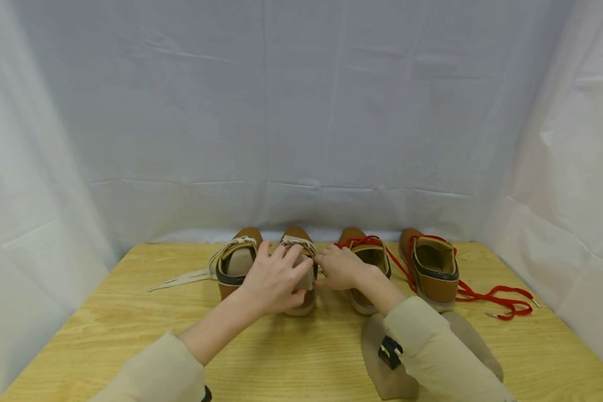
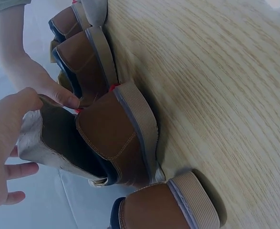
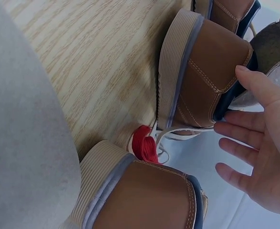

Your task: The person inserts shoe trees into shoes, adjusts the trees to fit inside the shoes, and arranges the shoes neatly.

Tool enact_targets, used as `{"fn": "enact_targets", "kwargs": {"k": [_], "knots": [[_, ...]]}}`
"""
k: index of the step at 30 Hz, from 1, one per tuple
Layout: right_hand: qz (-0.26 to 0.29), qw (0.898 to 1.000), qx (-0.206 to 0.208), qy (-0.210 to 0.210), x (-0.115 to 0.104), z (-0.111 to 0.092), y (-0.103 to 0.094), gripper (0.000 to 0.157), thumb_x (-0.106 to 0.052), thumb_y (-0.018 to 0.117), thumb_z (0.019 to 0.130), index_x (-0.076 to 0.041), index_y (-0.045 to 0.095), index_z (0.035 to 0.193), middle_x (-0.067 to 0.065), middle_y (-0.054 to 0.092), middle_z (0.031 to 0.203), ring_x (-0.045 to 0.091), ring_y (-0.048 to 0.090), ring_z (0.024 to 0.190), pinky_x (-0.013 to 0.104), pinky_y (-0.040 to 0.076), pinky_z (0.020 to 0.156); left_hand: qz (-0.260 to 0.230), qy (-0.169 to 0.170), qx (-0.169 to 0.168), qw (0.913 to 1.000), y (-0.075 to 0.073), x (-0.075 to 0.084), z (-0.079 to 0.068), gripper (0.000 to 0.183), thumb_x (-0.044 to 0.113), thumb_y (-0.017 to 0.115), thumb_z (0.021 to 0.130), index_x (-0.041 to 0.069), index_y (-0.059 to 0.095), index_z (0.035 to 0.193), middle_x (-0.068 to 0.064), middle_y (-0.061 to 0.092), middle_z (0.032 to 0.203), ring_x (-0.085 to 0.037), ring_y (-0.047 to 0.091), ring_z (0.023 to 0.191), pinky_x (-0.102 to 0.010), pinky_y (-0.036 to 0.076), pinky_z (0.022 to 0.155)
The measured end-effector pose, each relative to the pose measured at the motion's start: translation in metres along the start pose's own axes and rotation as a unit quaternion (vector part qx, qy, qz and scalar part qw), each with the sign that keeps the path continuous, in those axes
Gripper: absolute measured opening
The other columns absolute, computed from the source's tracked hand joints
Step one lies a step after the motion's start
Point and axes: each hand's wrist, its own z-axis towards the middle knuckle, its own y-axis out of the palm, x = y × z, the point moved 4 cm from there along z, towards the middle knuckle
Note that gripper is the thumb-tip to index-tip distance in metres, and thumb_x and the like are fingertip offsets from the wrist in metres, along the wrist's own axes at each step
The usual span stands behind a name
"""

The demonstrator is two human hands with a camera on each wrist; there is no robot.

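Observation:
My left hand (image 1: pixel 276 279) pinches the heel end of a grey insole (image 2: pixel 58 126) between thumb and fingers. The insole stands tilted, its front part inside a brown shoe (image 2: pixel 111 126) with beige laces, second from the left. My right hand (image 1: pixel 344 268) is at the right side of that same shoe. In the right wrist view its thumb touches the dark collar near the heel and the other fingers extend fairly straight along the side. The insole's front end is hidden within the shoe.
Leftmost stands another beige-laced shoe (image 1: pixel 249 233) with a grey insole (image 1: pixel 238 261) inside. Two red-laced shoes stand to the right, one nearer (image 1: pixel 353 234) and one farther (image 1: pixel 436 287). Loose grey insoles (image 1: pixel 474 340) lie under my right forearm. Red lace ends (image 1: pixel 507 301) trail across the wooden table.

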Motion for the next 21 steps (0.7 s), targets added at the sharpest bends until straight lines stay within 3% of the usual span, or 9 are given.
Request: {"fn": "enact_targets", "kwargs": {"k": [21], "knots": [[-0.014, 1.0, 0.009, -0.011, 0.0, 0.0001, -0.0001, 0.047, -0.043, 0.062, 0.087, -0.013, 0.057, 0.123, 0.004, 0.055, 0.122, 0.024, 0.045, 0.116, 0.046, 0.039, 0.091, 0.002, -0.014, 0.011, 0.9998, 0.0029, -0.0016, 0.0035, 0.046, 0.043, 0.072, 0.069, 0.016, 0.065, 0.106, -0.009, 0.055, 0.103, -0.027, 0.055, 0.088, -0.055, 0.04, 0.081]]}}
